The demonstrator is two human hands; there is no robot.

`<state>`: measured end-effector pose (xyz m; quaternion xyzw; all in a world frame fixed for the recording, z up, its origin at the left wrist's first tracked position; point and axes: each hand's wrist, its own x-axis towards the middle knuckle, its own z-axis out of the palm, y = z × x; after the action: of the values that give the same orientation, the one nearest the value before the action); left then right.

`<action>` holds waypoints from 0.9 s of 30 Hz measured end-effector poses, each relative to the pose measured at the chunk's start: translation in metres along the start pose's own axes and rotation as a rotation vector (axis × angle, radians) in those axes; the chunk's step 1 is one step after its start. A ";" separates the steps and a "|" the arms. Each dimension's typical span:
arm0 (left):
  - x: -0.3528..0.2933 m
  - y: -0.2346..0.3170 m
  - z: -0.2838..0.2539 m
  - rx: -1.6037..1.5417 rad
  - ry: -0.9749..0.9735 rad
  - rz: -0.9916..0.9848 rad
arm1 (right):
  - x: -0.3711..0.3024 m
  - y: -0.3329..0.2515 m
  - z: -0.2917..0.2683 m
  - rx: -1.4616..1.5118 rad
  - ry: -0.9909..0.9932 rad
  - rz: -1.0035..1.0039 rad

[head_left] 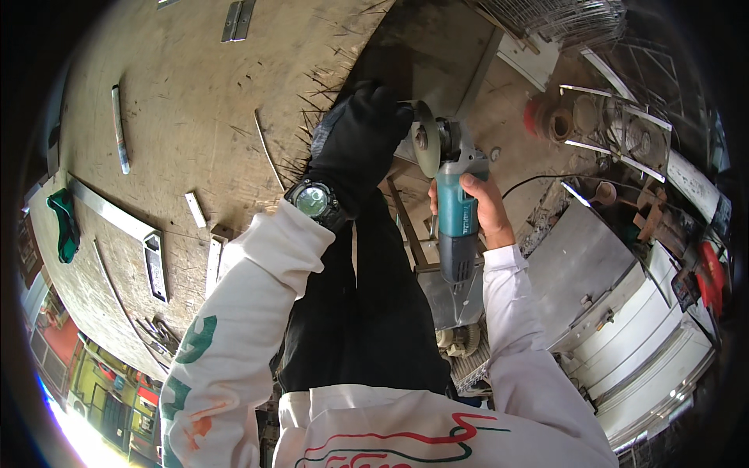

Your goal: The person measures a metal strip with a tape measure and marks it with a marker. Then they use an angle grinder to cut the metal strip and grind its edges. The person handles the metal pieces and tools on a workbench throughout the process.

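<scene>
My right hand (488, 209), bare, is wrapped round the teal and black body of an angle grinder (457, 199). The tool stands upright in the picture, its pale round disc (425, 139) at the upper end, to the left of the metal head. Close beside the disc is my left hand (355, 132), in a black glove, with a dark watch (314, 200) at the wrist. Its fingers are curled closed near the edge of the wooden table (234, 101). Whatever they grip is hidden by the glove.
On the table lie a combination square (154, 265), a marker-like stick (119, 129), a hinge (237, 20), green-strapped goggles (64, 225) and a thin rod (269, 148). Dark splinters fringe the table's edge. A black cable (538, 178) runs right, towards metal frames and sheet metal (581, 253).
</scene>
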<state>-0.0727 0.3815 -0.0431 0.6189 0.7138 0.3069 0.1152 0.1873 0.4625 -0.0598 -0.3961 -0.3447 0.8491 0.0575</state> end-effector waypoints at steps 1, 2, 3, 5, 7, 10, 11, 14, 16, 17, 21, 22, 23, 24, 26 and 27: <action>0.000 -0.001 0.000 0.015 0.019 0.021 | -0.001 0.003 -0.002 0.017 -0.011 0.003; 0.000 -0.001 0.000 -0.020 0.014 0.013 | -0.003 0.005 -0.002 0.021 0.014 -0.009; 0.001 -0.002 0.001 -0.054 0.009 0.006 | -0.005 0.009 0.001 0.026 0.040 -0.021; 0.002 -0.003 0.000 -0.057 -0.002 0.014 | -0.008 0.012 0.003 0.035 0.062 -0.017; 0.001 -0.003 -0.002 0.006 -0.012 0.046 | -0.014 0.010 0.008 -0.036 0.129 -0.028; 0.001 -0.003 -0.003 0.092 -0.084 -0.009 | -0.021 0.011 0.018 -0.132 0.238 -0.098; 0.001 -0.002 -0.004 0.045 -0.069 -0.030 | -0.022 0.011 0.018 -0.170 0.268 -0.129; -0.001 0.000 -0.003 -0.034 -0.023 -0.041 | -0.020 0.004 0.023 -0.321 0.374 -0.187; -0.004 -0.004 -0.002 0.004 0.013 0.023 | -0.018 -0.010 0.033 -0.421 0.415 -0.214; -0.003 -0.003 -0.002 0.021 0.004 0.015 | -0.017 -0.017 0.038 -0.464 0.422 -0.230; -0.001 -0.003 -0.002 0.060 -0.009 0.015 | -0.010 -0.016 0.038 -0.736 0.474 -0.358; -0.001 -0.004 -0.001 0.062 -0.007 0.023 | -0.011 -0.017 0.039 -0.746 0.477 -0.369; 0.000 -0.003 -0.002 0.065 -0.007 0.022 | -0.011 -0.019 0.041 -0.757 0.480 -0.378; 0.000 -0.002 -0.002 0.069 -0.006 0.021 | -0.011 -0.021 0.043 -0.768 0.482 -0.387; 0.001 -0.002 -0.002 0.082 -0.008 0.026 | -0.012 -0.025 0.046 -0.798 0.470 -0.401; 0.001 -0.004 -0.003 0.092 -0.011 0.031 | -0.013 -0.026 0.047 -0.814 0.464 -0.408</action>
<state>-0.0772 0.3815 -0.0430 0.6361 0.7169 0.2722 0.0858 0.1584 0.4519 -0.0136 -0.4890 -0.6959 0.5074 0.1382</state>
